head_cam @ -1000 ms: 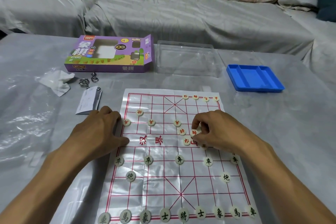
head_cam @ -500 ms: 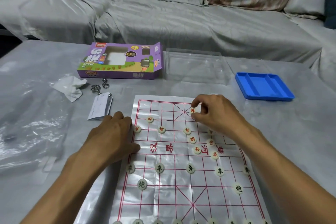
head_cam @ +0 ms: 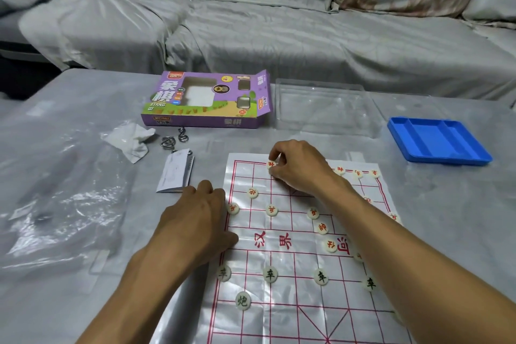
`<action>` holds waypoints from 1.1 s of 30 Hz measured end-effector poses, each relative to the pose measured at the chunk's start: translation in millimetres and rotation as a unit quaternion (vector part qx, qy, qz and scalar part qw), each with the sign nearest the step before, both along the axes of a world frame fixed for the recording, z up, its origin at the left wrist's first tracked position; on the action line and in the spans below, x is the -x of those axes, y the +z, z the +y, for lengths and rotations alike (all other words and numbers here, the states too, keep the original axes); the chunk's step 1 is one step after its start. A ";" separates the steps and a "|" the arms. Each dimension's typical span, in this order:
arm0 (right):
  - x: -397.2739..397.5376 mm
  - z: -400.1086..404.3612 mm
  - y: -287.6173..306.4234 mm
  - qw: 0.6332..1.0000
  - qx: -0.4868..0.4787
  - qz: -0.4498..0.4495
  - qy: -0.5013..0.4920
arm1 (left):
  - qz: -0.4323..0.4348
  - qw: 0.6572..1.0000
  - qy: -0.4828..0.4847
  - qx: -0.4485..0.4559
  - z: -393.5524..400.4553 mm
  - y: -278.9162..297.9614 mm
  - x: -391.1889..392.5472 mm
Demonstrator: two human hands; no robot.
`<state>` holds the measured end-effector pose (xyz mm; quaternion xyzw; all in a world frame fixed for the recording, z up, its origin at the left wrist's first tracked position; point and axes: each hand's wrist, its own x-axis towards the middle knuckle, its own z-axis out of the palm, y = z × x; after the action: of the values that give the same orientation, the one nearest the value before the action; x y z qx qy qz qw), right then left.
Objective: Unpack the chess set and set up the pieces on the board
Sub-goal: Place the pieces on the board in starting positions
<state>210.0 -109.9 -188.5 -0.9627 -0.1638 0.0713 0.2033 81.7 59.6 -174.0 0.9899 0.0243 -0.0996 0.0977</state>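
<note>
Head view: nearest the worktop's front edge, black-lettered pieces (head_cam: pixel 270 274) stand in a row on the xiangqi board sheet (head_cam: pixel 282 304), with one black cannon piece (head_cam: pixel 242 300) closer still. The left hand (head_cam: pixel 195 220) lies flat on the sheet's left edge, fingers relaxed and gripping nothing. Past the river lettering, red-lettered pieces (head_cam: pixel 271 210) sit on the far half. The right hand (head_cam: pixel 300 166) reaches to the sheet's far-left corner and pinches a red-lettered piece (head_cam: pixel 271 164) between thumb and fingertips at the back line. Left of the sheet lie a folded leaflet (head_cam: pixel 176 174), metal wire rings (head_cam: pixel 167 141) and crumpled plastic wrap (head_cam: pixel 131 140). Toward the worktop's far edge sit the purple xiangqi box (head_cam: pixel 206 103), a clear plastic lid (head_cam: pixel 324 107) and, at right, a blue tray (head_cam: pixel 438 142).
</note>
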 end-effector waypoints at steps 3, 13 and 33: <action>-2.3 0.2 1.8 1.000 0.000 0.012 -0.003 | -0.003 1.000 -0.003 -0.001 0.6 -0.5 0.1; 5.2 -13.3 8.9 0.999 -0.035 0.016 -0.020 | 0.000 1.000 -0.004 -0.009 0.1 0.2 0.1; 91.1 -137.2 47.4 0.991 0.051 0.109 -0.061 | 0.013 1.000 -0.002 -0.014 2.0 -2.4 -0.8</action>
<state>118.9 -247.1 -141.1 -0.9665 -0.0778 0.1714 0.1747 82.5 61.5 -176.4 0.9899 0.0252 -0.1124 0.0832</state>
